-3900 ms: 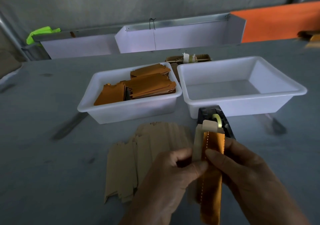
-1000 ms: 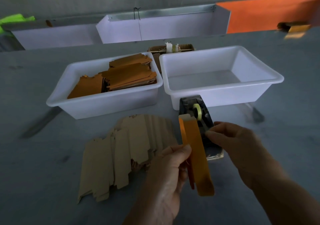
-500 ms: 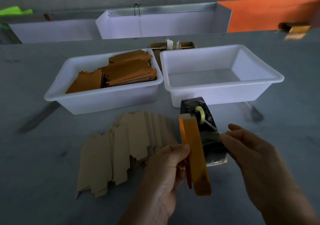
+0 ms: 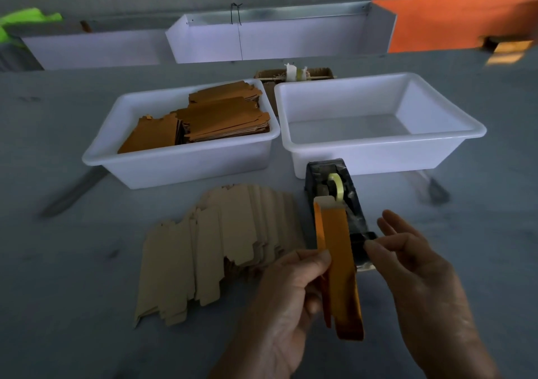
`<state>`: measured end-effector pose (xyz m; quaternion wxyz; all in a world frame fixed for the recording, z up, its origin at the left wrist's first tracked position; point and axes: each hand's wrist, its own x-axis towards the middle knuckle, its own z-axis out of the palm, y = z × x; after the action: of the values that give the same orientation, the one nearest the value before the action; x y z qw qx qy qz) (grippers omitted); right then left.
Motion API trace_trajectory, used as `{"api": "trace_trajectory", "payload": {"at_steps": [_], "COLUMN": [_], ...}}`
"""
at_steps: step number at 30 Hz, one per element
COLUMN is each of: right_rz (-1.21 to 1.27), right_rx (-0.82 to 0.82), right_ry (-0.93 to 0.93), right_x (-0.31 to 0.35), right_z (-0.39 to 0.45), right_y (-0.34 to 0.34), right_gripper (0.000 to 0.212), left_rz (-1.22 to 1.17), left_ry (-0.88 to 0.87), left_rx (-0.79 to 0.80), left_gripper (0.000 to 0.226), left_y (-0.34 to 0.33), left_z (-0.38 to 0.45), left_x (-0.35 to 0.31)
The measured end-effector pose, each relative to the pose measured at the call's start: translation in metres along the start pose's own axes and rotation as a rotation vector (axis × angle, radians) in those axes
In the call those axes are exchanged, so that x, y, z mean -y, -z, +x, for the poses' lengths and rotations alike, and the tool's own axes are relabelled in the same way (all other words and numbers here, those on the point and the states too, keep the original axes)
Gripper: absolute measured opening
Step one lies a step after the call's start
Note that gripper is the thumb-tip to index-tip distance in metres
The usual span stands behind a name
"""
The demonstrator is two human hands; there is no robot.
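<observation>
My left hand grips a long, narrow orange carton, folded into a sleeve with a pale flap at its far end, and holds it up over the table. Just behind it stands a black tape dispenser with a small yellowish roll. My right hand is at the dispenser's cutter end. Its thumb and forefinger pinch together there on clear tape that barely shows, and the other fingers are spread.
A fan of flat beige carton blanks lies left of my hands. Behind it a white tub holds stacked orange blanks. A second white tub with nothing in it stands to its right. White trays and an orange board line the back.
My right hand drew tape from the roll back toward the cutter end. Since the earliest frame it let go of the carton, which my left hand now holds alone.
</observation>
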<state>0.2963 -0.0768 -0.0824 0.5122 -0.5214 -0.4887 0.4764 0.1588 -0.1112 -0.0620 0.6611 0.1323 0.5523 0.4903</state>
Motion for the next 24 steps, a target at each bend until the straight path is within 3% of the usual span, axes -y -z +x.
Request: {"api": "trace_trajectory", "payload": {"at_steps": [3,9,14,19,24], "right_rz": [-0.072,-0.125,-0.139,-0.219,-0.310], "right_rx": [-0.009,-0.045,-0.021,-0.039,-0.083], "right_ry": [0.034,0.103,0.096,0.098,0.140], "right_x": [-0.003,-0.009,-0.009,-0.008,-0.009], "right_z": [-0.002,-0.008,-0.010,-0.010,-0.012], "right_y": [-0.003,-0.007,-0.010,-0.011,-0.014], "right_gripper": [0.020,0.019,0.019,0.018,0.018], "left_rz": [-0.020,-0.013,0.096,0.290,0.482], "left_ry": [0.001,-0.109,-0.282,-0.316,-0.373], "left_rx": [0.031,0.091,0.130,0.127,0.044], "left_gripper": [0.010,0.046,0.011,0.017,0.007], "left_y": [0.006,0.011,0.006,0.000,-0.010], "left_z": [0.001,-0.003,-0.004,0.000,-0.003], "left_x": [0.001,-0.007,-0.018,-0.023,-0.025]}}
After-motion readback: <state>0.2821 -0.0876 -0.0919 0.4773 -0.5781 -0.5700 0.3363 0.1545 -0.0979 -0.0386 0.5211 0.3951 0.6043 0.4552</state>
